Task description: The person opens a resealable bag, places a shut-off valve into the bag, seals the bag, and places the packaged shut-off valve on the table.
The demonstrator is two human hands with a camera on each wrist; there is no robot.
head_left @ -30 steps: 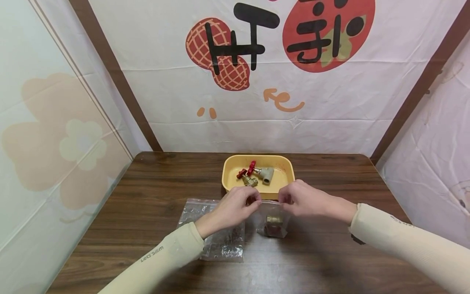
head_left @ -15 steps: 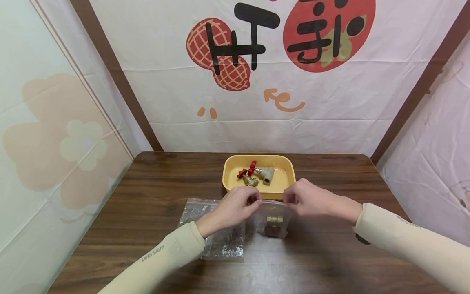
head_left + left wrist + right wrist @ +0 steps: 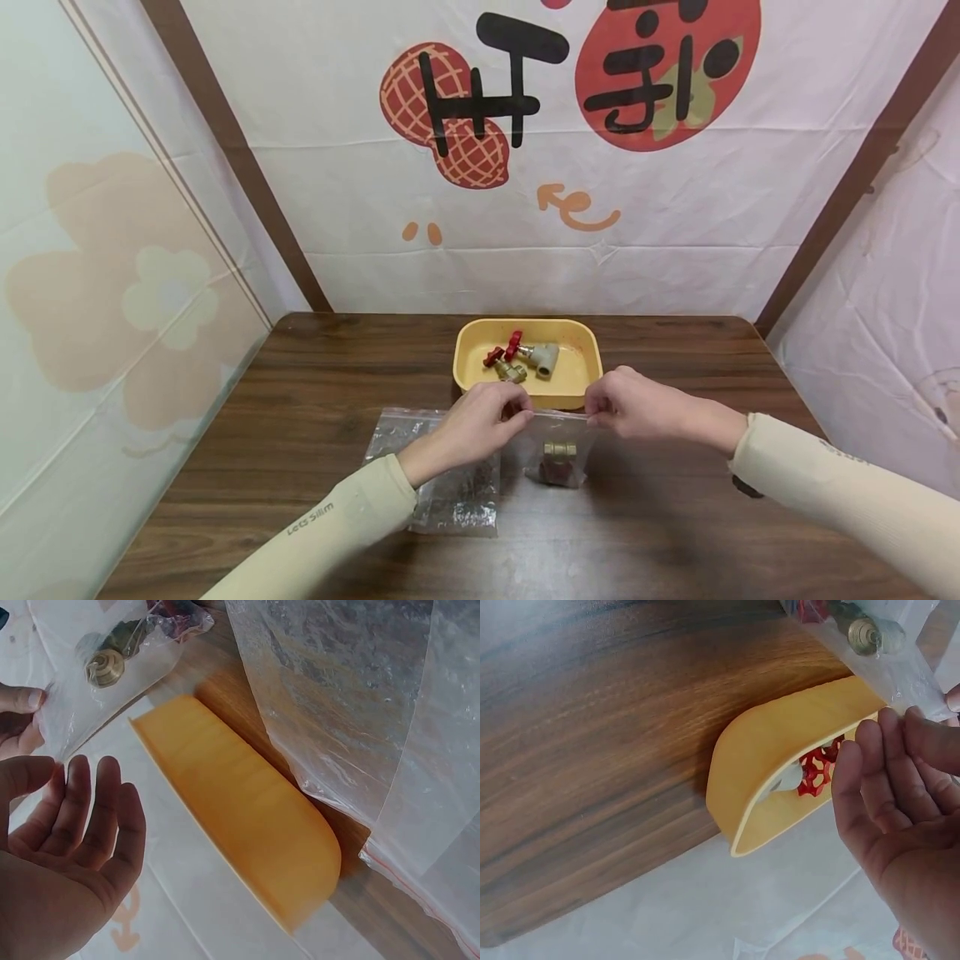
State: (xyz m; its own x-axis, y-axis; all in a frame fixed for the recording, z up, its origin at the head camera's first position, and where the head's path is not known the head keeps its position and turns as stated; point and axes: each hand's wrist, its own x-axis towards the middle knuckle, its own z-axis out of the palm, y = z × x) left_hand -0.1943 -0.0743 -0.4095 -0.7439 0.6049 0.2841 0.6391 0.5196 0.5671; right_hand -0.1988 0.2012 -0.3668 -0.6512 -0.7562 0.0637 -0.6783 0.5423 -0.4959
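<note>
A small clear zip bag (image 3: 534,458) stands near the middle of the table, holding a brass valve (image 3: 559,452) with a red part below it. My left hand (image 3: 480,421) pinches the bag's top left corner between thumb and index finger. At the top right corner, my right hand (image 3: 633,406) pinches the same edge. The left wrist view shows the other fingers of the left hand (image 3: 82,847) loosely curved off the plastic. In the right wrist view, thumb and fingertips of the right hand (image 3: 907,810) meet on the bag's edge (image 3: 911,686).
Just behind the hands sits a yellow tray (image 3: 581,387) with a brass valve (image 3: 512,370) and a grey valve (image 3: 544,359), both red-handled. A larger clear zip bag (image 3: 457,504) lies flat on the table (image 3: 315,383), partly under the left forearm. A printed cloth (image 3: 337,200) hangs behind.
My right hand has slid a little to the right along the bag's top edge. The left hand has stayed at its corner, and the valve inside shows more plainly.
</note>
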